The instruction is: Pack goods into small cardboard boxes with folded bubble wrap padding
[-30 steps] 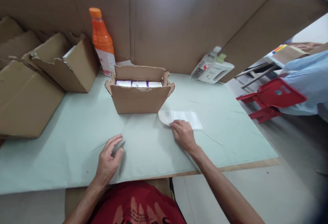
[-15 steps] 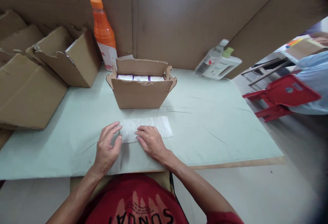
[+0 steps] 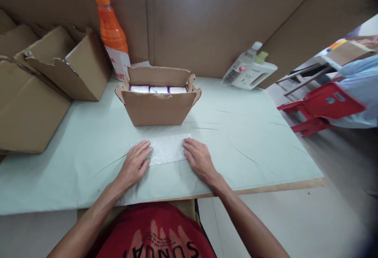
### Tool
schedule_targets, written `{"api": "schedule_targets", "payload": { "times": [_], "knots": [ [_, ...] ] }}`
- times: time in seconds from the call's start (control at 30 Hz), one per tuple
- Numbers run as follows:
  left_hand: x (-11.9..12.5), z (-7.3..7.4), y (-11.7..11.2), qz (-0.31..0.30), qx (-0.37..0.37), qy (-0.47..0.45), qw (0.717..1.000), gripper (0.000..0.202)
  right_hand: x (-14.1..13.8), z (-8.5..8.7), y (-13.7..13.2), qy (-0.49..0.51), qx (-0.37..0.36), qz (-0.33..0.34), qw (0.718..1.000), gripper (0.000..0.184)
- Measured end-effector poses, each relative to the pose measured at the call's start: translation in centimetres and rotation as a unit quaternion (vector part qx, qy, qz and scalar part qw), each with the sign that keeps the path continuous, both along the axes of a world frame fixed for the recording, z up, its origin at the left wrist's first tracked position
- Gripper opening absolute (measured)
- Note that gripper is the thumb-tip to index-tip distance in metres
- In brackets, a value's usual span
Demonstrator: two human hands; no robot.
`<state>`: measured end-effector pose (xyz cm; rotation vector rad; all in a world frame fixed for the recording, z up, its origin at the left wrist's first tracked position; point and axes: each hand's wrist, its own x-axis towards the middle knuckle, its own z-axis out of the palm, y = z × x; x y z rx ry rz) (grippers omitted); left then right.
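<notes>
A flat, clear bubble wrap piece (image 3: 167,150) lies on the pale green table cover near its front edge. My left hand (image 3: 136,164) rests on its left end, fingers stretched over the plastic. At the other end, my right hand (image 3: 201,157) lies with its fingertips on the wrap's right edge. Neither hand grips anything. Just behind the wrap stands an open cardboard box (image 3: 158,109), flaps up, with three white-topped, purple-edged packs (image 3: 158,89) side by side in it.
Several open cardboard boxes (image 3: 85,69) crowd the left side. An orange-capped bottle (image 3: 113,34) stands behind the packed box. A clear bottle (image 3: 240,65) and a white jug (image 3: 255,75) lean at the back right. Beyond the table, a person in light blue sits on a red chair (image 3: 327,106).
My right hand has slid right, from the middle of the bubble wrap to its right end. My left hand has moved right and flattened onto the left end. The view has shifted slightly.
</notes>
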<state>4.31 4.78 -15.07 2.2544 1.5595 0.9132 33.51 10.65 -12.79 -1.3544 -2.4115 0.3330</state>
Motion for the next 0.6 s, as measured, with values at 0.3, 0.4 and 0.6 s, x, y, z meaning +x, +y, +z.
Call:
{"api": "schedule_targets", "payload": {
  "times": [0.3,0.4,0.6],
  "knots": [
    [-0.7,2.2,3.4,0.094,-0.028,0.081,0.992,0.046,-1.0,3.0,5.1,-0.119,-0.036,-0.029,0.992,0.042],
    [-0.7,2.2,4.3,0.097,-0.058,0.108,0.988,0.041,-1.7,3.6,5.6,-0.148,-0.076,-0.021,0.986,0.027],
    [-1.2,3.1,5.0,0.078,-0.066,0.091,0.991,0.017,-1.2,4.5,5.2,-0.069,-0.088,0.001,0.994,0.019]
  ]
}}
